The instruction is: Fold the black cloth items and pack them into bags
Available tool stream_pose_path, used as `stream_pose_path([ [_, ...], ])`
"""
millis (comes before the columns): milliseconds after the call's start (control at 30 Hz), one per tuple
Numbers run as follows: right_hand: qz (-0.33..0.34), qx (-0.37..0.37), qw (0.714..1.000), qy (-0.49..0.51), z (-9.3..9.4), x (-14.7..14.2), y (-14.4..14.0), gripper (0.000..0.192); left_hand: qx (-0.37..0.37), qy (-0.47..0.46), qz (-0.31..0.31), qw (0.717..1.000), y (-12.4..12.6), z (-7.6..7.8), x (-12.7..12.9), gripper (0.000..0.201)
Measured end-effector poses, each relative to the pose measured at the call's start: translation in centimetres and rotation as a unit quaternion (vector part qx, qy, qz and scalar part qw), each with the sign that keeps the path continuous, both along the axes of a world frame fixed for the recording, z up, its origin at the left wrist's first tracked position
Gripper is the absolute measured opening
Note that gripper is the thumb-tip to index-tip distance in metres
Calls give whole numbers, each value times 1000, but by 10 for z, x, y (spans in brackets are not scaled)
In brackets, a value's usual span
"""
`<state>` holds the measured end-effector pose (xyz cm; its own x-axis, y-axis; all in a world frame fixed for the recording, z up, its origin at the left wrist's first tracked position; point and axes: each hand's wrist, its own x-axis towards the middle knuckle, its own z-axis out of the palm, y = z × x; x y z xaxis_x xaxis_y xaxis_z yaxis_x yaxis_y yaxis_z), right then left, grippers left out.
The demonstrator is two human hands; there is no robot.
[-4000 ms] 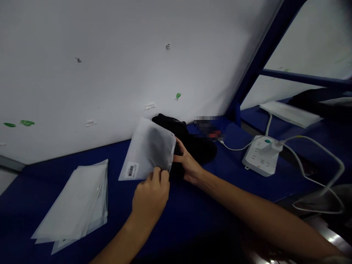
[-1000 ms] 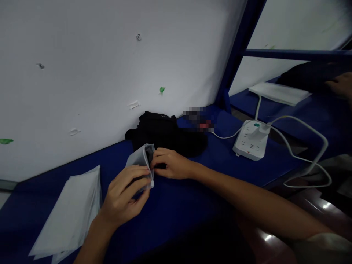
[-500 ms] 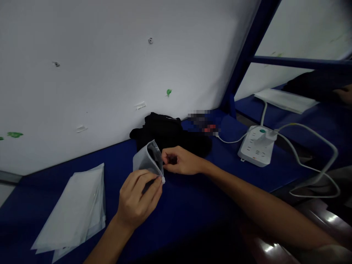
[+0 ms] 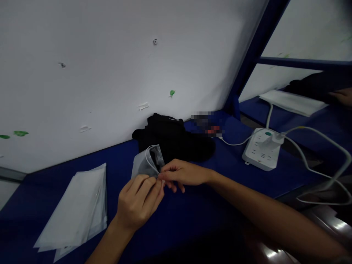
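My left hand (image 4: pixel 140 203) grips the lower corner of a frosted zip bag (image 4: pixel 145 165) that has a dark item inside. My right hand (image 4: pixel 183 174) pinches the bag's open mouth at its zip edge, fingertips meeting those of the left hand. The bag is held just above the blue table (image 4: pixel 192 216). Behind it lies a pile of black garments (image 4: pixel 176 137) against the white wall.
A stack of empty frosted bags (image 4: pixel 77 209) lies at the left. A white power strip (image 4: pixel 262 150) with white cables sits at the right. Beyond a blue post (image 4: pixel 247 66), another person's hand (image 4: pixel 342 96) rests near more bags (image 4: pixel 293 102) on a second table.
The dark item has gone into the bag since four seconds ago. In the last second my right hand moved from the bag's mouth down to its zip corner, meeting my left fingers.
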<state>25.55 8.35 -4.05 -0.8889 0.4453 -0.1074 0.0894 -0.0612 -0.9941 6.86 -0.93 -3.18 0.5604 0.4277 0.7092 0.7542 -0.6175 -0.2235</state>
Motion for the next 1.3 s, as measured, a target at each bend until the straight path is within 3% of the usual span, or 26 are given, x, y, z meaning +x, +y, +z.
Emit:
stream_pose_path([
  [267, -18, 19, 998, -60, 13, 5, -7, 38, 61, 85, 17, 994, -5, 3, 2, 21],
  [367, -54, 21, 995, -78, 12, 3, -9, 34, 72, 114, 19, 991, -8, -1, 3, 21],
  [567, -106, 59, 989, -89, 3, -1, -10, 31, 68, 143, -37, 987, -20, -13, 12, 12],
  [700, -131, 79, 985, -81, 1, -2, -9, 30, 62, 128, -59, 988, -24, -10, 20, 7],
  [833, -173, 86, 979, -60, -4, -4, -6, 31, 29, 113, -105, 988, -29, -5, 25, 10],
  [967, -237, 115, 961, -78, -10, -7, -1, 31, -67, 112, -136, 982, -41, -6, 30, 16],
  [1100, -248, 154, 954, -71, -11, -9, -1, 32, -84, 95, -110, 986, -53, -15, 39, 18],
  [1233, -284, 238, 927, -53, -11, -13, -3, 32, -104, 71, -160, 979, -57, -28, 42, 17],
  [1300, -286, 246, 925, -49, -13, -14, -3, 33, -120, 63, -180, 974, -59, -34, 41, 12],
])
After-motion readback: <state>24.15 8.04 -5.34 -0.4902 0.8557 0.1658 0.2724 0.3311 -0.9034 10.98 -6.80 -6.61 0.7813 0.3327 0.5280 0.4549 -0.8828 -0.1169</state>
